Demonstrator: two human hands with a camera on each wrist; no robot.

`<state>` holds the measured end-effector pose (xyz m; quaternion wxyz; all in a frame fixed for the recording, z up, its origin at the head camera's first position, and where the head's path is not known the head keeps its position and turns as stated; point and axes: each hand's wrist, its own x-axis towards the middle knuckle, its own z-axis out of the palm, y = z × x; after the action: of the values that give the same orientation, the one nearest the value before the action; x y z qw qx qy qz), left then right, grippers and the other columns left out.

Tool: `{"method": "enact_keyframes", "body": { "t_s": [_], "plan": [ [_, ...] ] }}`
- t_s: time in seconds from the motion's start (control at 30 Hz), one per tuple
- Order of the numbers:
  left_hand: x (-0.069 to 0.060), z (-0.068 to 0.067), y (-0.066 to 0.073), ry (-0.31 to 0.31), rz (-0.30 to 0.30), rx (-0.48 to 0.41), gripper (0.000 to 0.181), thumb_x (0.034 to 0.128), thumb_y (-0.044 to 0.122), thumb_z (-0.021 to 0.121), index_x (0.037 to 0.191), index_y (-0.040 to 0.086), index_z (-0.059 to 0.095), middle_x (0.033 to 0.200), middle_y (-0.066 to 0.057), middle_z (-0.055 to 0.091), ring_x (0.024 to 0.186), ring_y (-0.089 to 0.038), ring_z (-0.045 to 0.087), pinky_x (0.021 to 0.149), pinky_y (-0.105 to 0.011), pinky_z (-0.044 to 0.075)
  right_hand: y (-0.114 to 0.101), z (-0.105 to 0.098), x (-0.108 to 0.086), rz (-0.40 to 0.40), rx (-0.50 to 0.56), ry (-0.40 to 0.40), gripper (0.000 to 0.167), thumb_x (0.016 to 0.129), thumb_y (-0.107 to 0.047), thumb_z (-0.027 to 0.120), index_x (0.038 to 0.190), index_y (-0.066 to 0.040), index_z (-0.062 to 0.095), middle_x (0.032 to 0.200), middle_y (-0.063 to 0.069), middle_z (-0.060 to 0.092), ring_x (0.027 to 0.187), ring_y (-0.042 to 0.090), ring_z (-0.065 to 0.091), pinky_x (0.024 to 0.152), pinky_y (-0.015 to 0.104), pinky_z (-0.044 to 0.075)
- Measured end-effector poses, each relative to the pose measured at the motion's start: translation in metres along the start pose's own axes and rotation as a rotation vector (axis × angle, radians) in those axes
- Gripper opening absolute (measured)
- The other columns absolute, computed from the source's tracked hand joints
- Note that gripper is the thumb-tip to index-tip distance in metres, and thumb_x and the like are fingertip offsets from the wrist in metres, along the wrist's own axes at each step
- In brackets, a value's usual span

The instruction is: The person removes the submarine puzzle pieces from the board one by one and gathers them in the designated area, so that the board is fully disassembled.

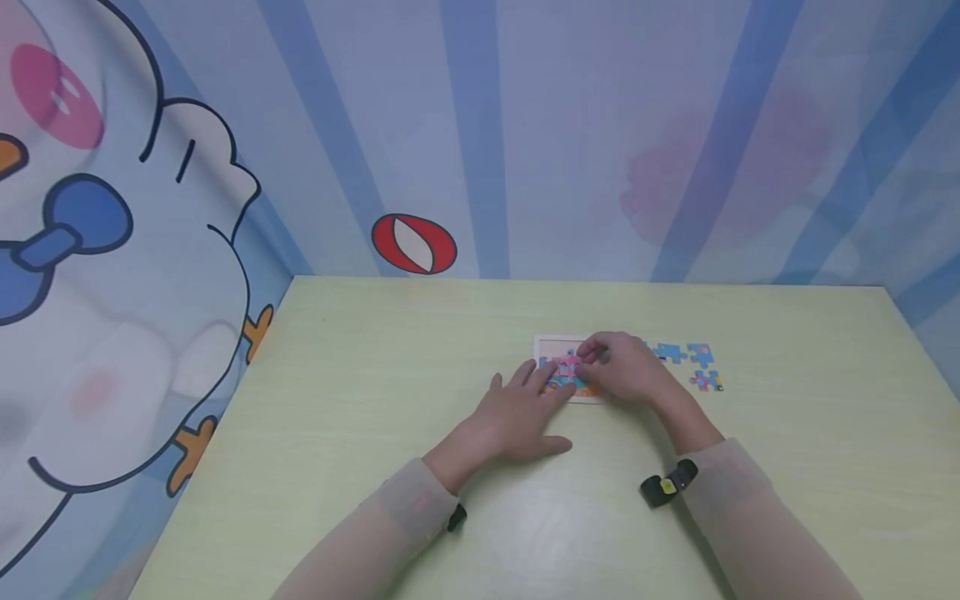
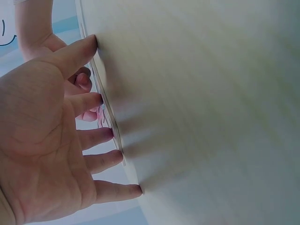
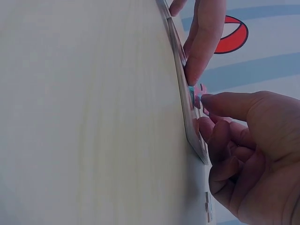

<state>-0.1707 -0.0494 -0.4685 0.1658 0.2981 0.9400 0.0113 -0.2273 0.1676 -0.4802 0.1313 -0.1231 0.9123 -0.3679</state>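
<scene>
A small jigsaw puzzle in a white-edged tray lies on the table, with pink, blue and orange pieces inside. My left hand is spread flat over its lower left part. In the left wrist view the fingertips touch the tray's edge, while the little finger rests on the table. My right hand reaches over the tray's right side and pinches a pink puzzle piece between thumb and fingers. That piece looks tilted up from the tray. The hands hide much of the picture.
Right of the tray lie several loose blue and pink pieces, partly behind my right hand. The pale wooden table ends at a patterned cloth wall at the back. A large cartoon figure covers the left wall.
</scene>
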Motion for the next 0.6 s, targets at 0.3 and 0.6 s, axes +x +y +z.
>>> {"method": "enact_keyframes", "body": {
  "t_s": [0.3,0.6],
  "plan": [
    [0.0021,0.0028,-0.0015,0.004,-0.001,-0.001,0.081,0.097,0.067,0.057,0.165,0.033,0.029,0.174,-0.004,0.01,0.158,-0.035,0.011,0.115,-0.069,0.027,0.0016,0.0002,0.0029,-0.014,0.018,0.032,0.024,0.101,-0.025,0.067,0.117,-0.007,0.073,0.108,0.009,0.072,0.1,0.028,0.066,0.088,0.048,0.052],
    [0.0004,0.0003,-0.0001,0.002,-0.004,-0.005,0.081,0.0969,0.066,0.058,0.165,0.033,0.03,0.174,-0.004,0.01,0.158,-0.035,0.011,0.115,-0.069,0.027,0.0029,-0.0009,0.0025,-0.013,0.069,0.047,0.022,0.101,-0.022,0.068,0.115,-0.007,0.075,0.105,0.008,0.074,0.094,0.024,0.067,0.082,0.042,0.053]
  ]
}}
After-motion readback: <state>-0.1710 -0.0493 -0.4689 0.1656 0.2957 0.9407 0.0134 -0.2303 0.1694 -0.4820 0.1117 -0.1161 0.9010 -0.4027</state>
